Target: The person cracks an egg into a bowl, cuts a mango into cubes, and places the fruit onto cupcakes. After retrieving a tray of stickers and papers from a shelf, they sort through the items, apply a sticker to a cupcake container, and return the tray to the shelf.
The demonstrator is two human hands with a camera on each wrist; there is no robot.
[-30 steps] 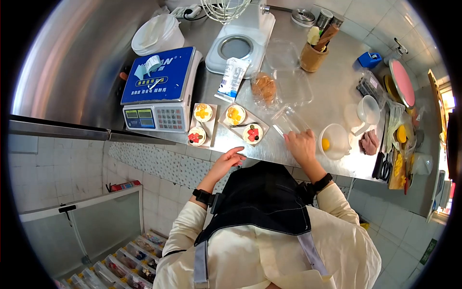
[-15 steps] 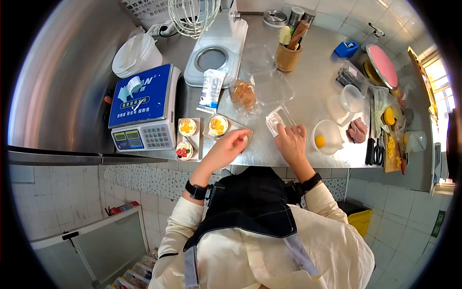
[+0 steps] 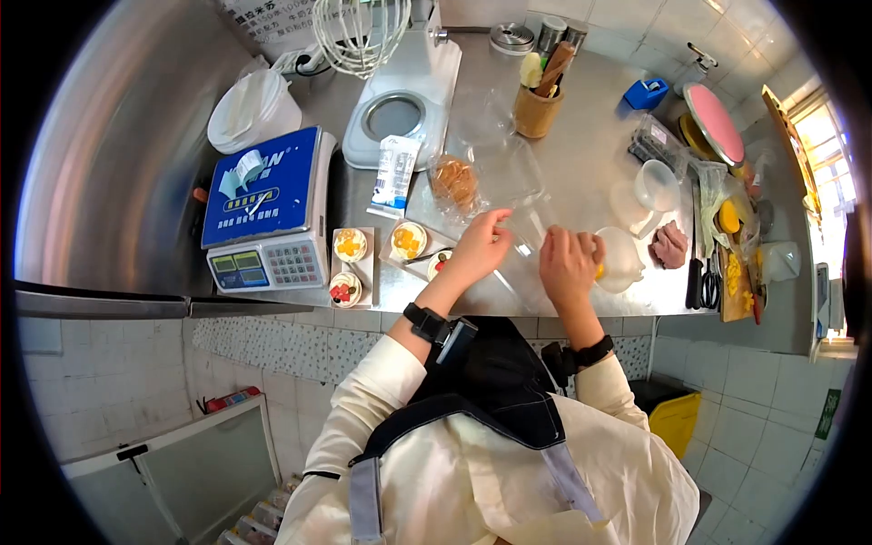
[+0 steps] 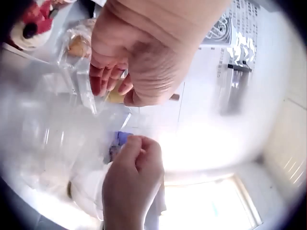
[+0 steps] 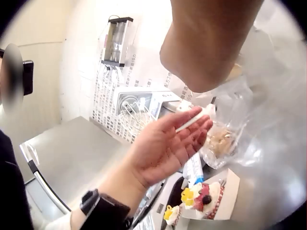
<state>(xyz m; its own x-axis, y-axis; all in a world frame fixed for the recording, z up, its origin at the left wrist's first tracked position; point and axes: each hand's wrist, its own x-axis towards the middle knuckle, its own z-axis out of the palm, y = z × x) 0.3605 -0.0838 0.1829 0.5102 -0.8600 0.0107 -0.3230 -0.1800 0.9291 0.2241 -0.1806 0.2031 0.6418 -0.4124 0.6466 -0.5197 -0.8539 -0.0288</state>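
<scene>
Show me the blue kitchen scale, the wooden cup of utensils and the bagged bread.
Blue kitchen scale [image 3: 287, 260]: head view, on its keypad.
Wooden cup [image 3: 538, 114]: head view, on its side wall.
Bread [image 3: 453, 183]: head view, middle of its brown top, through the bag.

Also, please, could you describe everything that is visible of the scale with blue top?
The scale has a whitish body, plastic-looking, and a flat blue top printed with white and yellow lettering. On the front, a display panel sits left of a grey keypad. It stands level on the steel counter, with a crumpled, pale paper strip on top.
</scene>
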